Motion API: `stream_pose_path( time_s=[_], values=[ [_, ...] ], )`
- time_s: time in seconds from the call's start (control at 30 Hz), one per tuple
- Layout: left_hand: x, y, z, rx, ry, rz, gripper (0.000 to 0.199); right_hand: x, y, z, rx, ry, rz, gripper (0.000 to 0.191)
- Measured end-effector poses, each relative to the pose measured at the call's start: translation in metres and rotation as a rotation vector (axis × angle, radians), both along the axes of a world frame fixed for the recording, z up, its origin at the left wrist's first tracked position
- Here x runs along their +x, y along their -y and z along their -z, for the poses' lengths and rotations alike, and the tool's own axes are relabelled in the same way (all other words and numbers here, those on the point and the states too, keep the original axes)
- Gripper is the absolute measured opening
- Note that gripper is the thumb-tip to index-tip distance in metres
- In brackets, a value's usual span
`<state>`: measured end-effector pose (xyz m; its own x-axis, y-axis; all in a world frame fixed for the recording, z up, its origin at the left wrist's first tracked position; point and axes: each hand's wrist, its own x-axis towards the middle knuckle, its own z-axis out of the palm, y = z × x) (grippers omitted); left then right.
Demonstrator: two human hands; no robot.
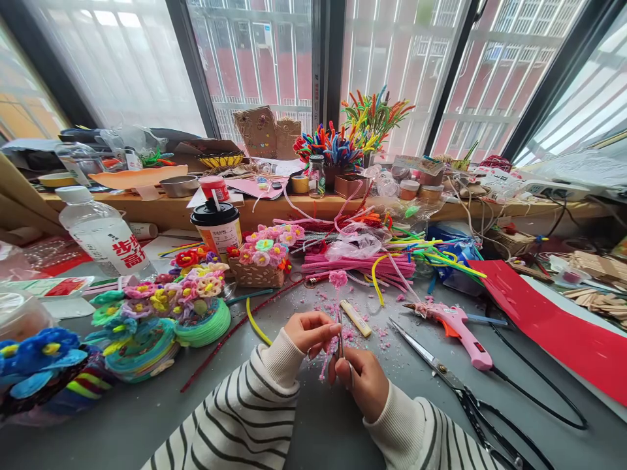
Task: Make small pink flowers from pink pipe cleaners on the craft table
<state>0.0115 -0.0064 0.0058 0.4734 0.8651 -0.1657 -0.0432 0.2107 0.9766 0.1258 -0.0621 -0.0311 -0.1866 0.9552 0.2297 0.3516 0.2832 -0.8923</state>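
My left hand (313,331) is closed in a pinch on a pink pipe cleaner (322,369), whose fuzzy end hangs below the fingers. My right hand (361,380) is closed around small metal scissors (340,336), their narrow blades pointing up beside my left fingertips. Just beyond the blades shows a pink fuzzy flower (337,279); whether it joins the held pipe cleaner I cannot tell. Pink fluff (383,339) is scattered over the grey table around both hands. A short pale stick with printing (355,318) lies right behind them.
To the right lie large scissors (441,369), a pink glue gun (460,329) with its cable, and red card (553,326). Pipe-cleaner flower baskets (203,320) and a water bottle (105,238) stand left. A lidded cup (215,225) and pink pipe-cleaner bundles (360,264) are behind.
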Motion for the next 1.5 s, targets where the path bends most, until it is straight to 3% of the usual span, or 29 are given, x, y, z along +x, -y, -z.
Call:
stream_pose_path(
  time_s=[0.53, 1.0, 1.27, 1.5],
  values=[
    [0.002, -0.001, 0.007, 0.034, -0.022, 0.02, 0.025, 0.005, -0.005, 0.002, -0.07, -0.013, 0.005, 0.06],
    [-0.002, -0.007, 0.015, 0.069, 0.051, 0.126, 0.021, 0.006, -0.006, 0.006, -0.044, -0.004, 0.182, 0.048],
    [-0.006, -0.01, 0.013, 0.05, 0.008, 0.237, 0.023, 0.002, -0.003, 0.004, -0.016, -0.123, 0.03, 0.054],
    [-0.004, -0.008, 0.013, 0.041, -0.001, 0.218, 0.025, 0.003, -0.002, 0.003, 0.004, -0.082, 0.08, 0.054]
  ],
)
